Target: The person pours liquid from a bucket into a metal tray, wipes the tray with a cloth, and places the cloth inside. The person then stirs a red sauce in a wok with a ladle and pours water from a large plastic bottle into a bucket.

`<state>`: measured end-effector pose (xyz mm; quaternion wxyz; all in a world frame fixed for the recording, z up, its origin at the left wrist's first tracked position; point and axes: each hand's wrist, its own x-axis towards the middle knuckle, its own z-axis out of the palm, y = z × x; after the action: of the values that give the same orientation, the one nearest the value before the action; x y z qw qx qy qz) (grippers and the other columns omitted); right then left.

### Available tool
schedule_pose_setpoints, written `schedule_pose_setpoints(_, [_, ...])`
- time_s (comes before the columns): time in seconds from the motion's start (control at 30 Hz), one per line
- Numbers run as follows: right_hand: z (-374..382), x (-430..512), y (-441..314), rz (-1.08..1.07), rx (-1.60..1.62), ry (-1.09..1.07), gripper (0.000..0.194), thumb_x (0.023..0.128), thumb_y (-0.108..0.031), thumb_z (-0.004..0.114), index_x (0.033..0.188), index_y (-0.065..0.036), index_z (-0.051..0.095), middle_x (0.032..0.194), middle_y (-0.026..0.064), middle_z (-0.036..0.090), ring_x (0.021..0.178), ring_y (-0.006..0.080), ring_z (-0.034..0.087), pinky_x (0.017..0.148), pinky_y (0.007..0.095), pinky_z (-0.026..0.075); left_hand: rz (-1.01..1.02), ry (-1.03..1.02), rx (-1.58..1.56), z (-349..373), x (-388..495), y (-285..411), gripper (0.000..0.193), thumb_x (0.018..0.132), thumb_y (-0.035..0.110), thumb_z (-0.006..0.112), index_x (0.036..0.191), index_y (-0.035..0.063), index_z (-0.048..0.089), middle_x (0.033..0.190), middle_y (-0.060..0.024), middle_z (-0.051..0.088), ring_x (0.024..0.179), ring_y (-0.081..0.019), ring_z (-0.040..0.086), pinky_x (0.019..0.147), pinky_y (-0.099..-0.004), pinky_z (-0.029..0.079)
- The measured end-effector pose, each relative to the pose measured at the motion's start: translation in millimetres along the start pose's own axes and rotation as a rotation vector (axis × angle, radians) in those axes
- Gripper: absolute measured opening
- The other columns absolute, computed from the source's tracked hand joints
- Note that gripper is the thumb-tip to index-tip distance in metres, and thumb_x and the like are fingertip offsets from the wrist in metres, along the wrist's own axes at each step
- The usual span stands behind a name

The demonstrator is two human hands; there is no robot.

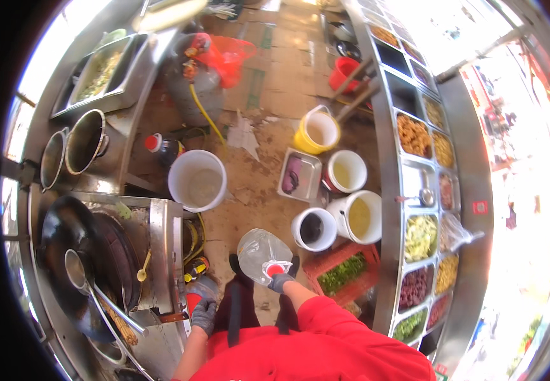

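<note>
In a grey glove, my right hand (280, 282) grips the neck handle of a large clear plastic jug (261, 250) with a red cap. The jug is in front of my legs, over the floor. My left hand (203, 314), gloved too, is low beside the stove, with its fingers bent. Just beyond it is a clear container with a red part (194, 301); whether the fingers hold it is unclear. A brown-handled knife (174, 317) lies on the stove edge close to that hand.
A wok (67, 233) and ladle (76, 269) sit on the stove at left. A white bucket (197, 166) stands ahead, more buckets (314, 229) and a red crate of greens (344, 271) at right. A counter with food trays (420, 238) borders the right. A hose (206, 112) runs from a gas cylinder.
</note>
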<state>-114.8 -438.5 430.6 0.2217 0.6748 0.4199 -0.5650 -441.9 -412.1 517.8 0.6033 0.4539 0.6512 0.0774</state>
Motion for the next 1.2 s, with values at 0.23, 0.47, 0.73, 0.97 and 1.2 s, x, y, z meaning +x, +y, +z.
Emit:
schedule_pose_setpoints(0.23, [-61.8,33.7,-18.1,-0.210,-0.062,0.046,0.060,0.088,-0.052,0.048,0.124,-0.005,0.055,0.122,0.0197,0.058,0.116,0.0366,0.053,0.097,0.0406,0.041,-0.041,0.253,0.045,39.2,-16.5,-0.7,0.020,0.089,0.017,0.058,0.099,0.0007,0.063,0.083,-0.0117,0.068,0.077,-0.0216,0.063,0.072,-0.0335,0.049])
schedule_pose_setpoints(0.47, [-27.7,26.5,34.9,-0.550,-0.258,-0.035,0.054,0.089,-0.047,0.051,0.121,-0.004,0.055,0.119,0.0206,0.058,0.114,0.0391,0.051,0.098,0.0428,0.039,0.015,0.265,0.093,165.2,58.7,57.7,0.029,0.086,0.021,0.056,0.107,0.0006,0.061,0.108,-0.0237,0.061,0.103,-0.0378,0.057,0.089,-0.0395,0.046])
schedule_pose_setpoints(0.73, [-32.4,43.3,130.8,-0.331,0.041,0.244,0.022,0.084,-0.024,0.058,0.096,-0.008,0.067,0.092,0.0211,0.065,0.090,0.0387,0.061,0.081,0.0437,0.048,0.244,0.081,0.913,256.3,141.2,67.0,0.059,0.083,0.034,0.058,0.133,0.0069,0.040,0.128,-0.0230,0.049,0.121,-0.0366,0.047,0.099,-0.0417,0.039])
schedule_pose_setpoints(0.97, [-25.2,45.6,186.1,-0.208,0.059,0.180,0.028,0.086,-0.030,0.058,0.098,-0.007,0.067,0.096,0.0210,0.065,0.095,0.0381,0.060,0.083,0.0423,0.048,0.434,0.252,0.847,258.9,154.1,32.2,0.047,0.082,0.025,0.058,0.124,0.0080,0.045,0.112,-0.0240,0.052,0.101,-0.0389,0.054,0.088,-0.0437,0.045])
schedule_pose_setpoints(1.2, [-7.6,73.3,213.7,-0.391,-0.167,0.114,0.041,0.096,-0.033,0.034,0.109,-0.007,0.062,0.113,0.0200,0.062,0.104,0.0383,0.059,0.090,0.0447,0.047,0.432,0.380,0.707,279.0,150.0,3.4,0.043,0.080,0.024,0.060,0.114,0.0004,0.049,0.119,-0.0242,0.052,0.111,-0.0397,0.049,0.098,-0.0439,0.040])
